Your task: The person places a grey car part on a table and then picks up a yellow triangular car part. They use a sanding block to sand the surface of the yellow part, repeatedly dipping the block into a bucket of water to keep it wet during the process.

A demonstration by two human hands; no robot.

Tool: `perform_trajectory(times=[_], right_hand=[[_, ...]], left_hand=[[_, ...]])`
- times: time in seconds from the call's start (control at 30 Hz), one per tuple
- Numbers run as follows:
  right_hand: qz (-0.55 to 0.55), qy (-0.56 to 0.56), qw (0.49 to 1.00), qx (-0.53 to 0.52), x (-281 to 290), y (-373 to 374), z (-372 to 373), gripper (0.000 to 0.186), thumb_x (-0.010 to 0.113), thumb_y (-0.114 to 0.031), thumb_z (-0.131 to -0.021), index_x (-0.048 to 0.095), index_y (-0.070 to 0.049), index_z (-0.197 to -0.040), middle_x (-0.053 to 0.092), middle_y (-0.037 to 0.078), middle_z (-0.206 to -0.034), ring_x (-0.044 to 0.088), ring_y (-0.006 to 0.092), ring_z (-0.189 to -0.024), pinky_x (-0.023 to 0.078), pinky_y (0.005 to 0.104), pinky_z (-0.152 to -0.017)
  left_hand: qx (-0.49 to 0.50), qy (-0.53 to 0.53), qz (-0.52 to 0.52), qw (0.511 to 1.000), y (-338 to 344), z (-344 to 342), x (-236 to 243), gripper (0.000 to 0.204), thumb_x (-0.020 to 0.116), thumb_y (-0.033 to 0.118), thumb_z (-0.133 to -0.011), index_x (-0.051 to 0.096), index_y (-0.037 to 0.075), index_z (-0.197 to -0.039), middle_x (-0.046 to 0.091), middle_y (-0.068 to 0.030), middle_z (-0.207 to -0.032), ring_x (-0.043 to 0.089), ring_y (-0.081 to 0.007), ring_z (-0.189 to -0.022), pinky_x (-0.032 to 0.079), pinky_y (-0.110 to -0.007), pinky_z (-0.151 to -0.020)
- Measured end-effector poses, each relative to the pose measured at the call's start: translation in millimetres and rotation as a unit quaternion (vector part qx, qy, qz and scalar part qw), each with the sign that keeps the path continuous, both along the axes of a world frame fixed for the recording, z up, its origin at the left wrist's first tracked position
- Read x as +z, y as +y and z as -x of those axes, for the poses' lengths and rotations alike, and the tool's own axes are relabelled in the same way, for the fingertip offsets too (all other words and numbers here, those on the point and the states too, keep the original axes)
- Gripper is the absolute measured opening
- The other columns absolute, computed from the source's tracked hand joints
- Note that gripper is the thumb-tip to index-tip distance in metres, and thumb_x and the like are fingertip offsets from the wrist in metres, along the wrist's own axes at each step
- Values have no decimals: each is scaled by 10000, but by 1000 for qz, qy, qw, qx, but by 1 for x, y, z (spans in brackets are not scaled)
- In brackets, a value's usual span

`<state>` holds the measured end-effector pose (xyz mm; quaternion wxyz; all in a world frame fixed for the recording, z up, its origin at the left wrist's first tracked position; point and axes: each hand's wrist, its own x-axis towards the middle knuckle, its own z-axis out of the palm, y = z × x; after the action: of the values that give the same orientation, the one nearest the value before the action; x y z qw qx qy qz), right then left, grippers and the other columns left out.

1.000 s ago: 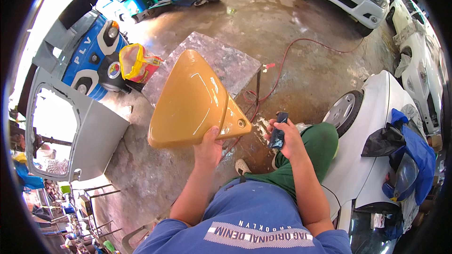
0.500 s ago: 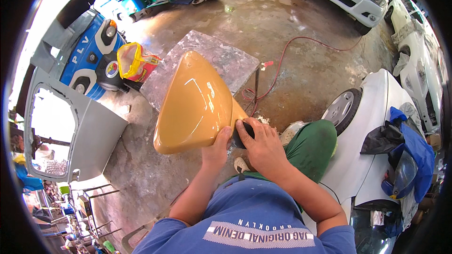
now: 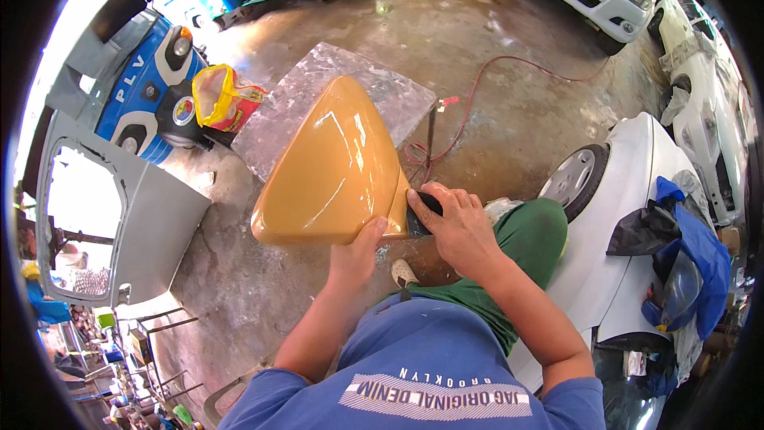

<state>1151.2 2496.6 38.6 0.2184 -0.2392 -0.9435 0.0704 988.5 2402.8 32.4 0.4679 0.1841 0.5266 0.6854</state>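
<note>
A large glossy tan car side mirror housing is held up in front of me, its narrow end pointing away and its broad end toward me. My left hand grips its lower edge, thumb on the painted surface and the other fingers hidden beneath. At the housing's right end is a black mounting base. My right hand is closed around that base, with fingers over its top. What lies under the right palm is hidden.
A paint-stained square table stands just beyond the mirror. Left of it are a yellow and red bag and a grey car door. A red hose crosses the floor. A white car flanks my right side.
The mirror housing has turned slightly, its narrow tip shifting right and its broad end rising a little. Both hands have kept hold; the right has moved slightly right and up.
</note>
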Motion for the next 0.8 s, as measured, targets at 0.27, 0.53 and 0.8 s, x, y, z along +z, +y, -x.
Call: perform_trajectory(times=[0.27, 0.53, 0.8], right_hand=[[-7, 22, 1000, 3, -7, -7, 4, 511, 549, -149, -812, 572, -87, -1319, 536, 23, -1169, 531, 217, -946, 433, 373, -818], [-4, 28, 1000, 3, -3, -21, 11, 483, 557, -162, -811, 605, -92, -1286, 545, 9, -1198, 532, 206, -960, 435, 375, -821], [21, 34, 999, -35, -6, -29, 9, 501, 568, -146, -798, 602, -107, -1296, 556, 11, -1202, 543, 220, -977, 437, 375, -833]], left_hand=[[0, 56, -35, 998, -4, 5, -10, 206, 609, 55, -936, 611, -25, -1126, 645, -64, -1019, 623, -127, -909, 532, -268, -769], [38, 80, -31, 996, -1, 2, -27, 172, 589, 60, -951, 610, -26, -1098, 647, -53, -1021, 600, -109, -896, 507, -253, -763], [58, 154, -29, 986, -3, -5, -30, 204, 601, 53, -944, 601, -33, -1128, 632, -67, -1074, 600, -124, -927, 514, -268, -778]])
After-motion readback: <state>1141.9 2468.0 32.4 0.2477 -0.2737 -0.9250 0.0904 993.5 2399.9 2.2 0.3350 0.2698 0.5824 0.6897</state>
